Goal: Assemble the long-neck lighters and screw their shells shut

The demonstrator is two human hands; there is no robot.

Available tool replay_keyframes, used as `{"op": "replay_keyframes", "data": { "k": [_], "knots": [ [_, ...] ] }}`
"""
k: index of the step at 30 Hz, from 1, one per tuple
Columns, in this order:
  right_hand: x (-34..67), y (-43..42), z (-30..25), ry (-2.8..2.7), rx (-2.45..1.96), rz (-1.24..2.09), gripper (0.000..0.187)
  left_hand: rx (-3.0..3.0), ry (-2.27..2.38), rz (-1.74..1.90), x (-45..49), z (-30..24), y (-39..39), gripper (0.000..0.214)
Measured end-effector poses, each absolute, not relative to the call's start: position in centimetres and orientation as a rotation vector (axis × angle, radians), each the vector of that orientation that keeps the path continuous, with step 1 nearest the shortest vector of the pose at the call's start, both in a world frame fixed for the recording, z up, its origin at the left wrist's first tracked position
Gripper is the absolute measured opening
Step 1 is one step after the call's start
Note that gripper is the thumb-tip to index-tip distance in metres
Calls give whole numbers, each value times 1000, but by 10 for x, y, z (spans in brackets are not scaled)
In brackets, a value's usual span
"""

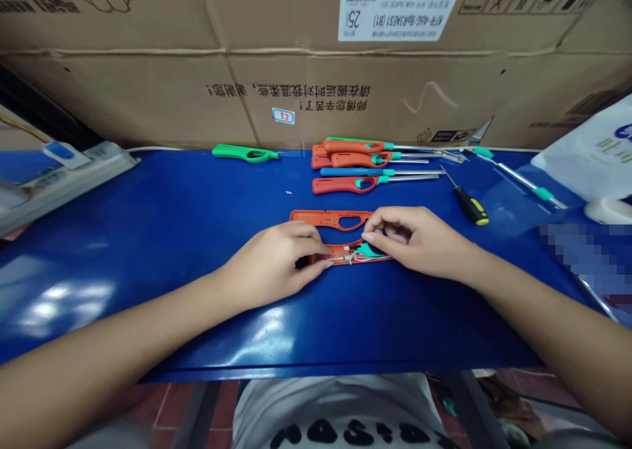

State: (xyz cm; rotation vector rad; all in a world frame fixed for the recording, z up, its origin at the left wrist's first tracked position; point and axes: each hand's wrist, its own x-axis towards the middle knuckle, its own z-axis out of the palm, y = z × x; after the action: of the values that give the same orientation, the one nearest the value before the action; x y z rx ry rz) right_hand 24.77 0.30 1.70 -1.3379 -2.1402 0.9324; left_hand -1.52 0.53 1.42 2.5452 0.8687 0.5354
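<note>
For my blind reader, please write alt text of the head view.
Left hand and right hand work over an orange lighter shell with parts inside, on a blue table. Behind lie another orange shell half, more lighters and a screwdriver.

Brown cardboard [162,100] stands along the back of the blue counter [148,232], its printing upside down, with a white label [399,11] and a small blue-edged sticker [283,116] on it. A power strip [111,161] lies at the left edge, a white bag [587,153] at the right; reddish floor tiles [170,403] show below.
</note>
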Motion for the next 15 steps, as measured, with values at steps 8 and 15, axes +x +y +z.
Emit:
{"op": "replay_keyframes", "data": {
  "k": [8,15],
  "knots": [
    [270,3,39,-2543,-1170,830,8,2594,790,662,-13,11,6,20],
    [270,5,35,-2582,-1177,837,8,2676,593,542,-9,2,3,36]
  ]
}}
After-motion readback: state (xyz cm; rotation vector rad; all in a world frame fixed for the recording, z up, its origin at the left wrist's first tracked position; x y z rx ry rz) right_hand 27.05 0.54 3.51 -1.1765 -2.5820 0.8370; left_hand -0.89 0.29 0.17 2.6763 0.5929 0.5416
